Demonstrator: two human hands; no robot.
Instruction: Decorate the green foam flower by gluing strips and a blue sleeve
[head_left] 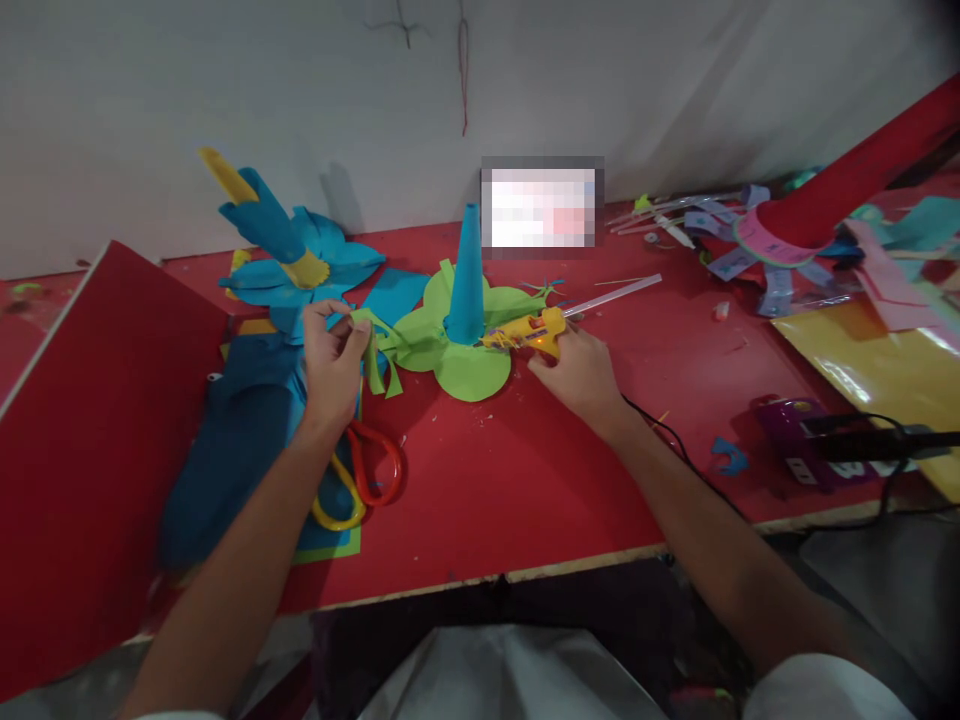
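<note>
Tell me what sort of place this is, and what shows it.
Probably a craft workspace: the right hand holds a yellow glue gun beside a green flower-shaped cut-out, and colorful-handled scissors lie on the red table.

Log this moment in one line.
left hand: pinching cut green strip | right hand: gripping yellow glue gun, nozzle near base of blue cone | scissors: one red handle, one yellow
</note>
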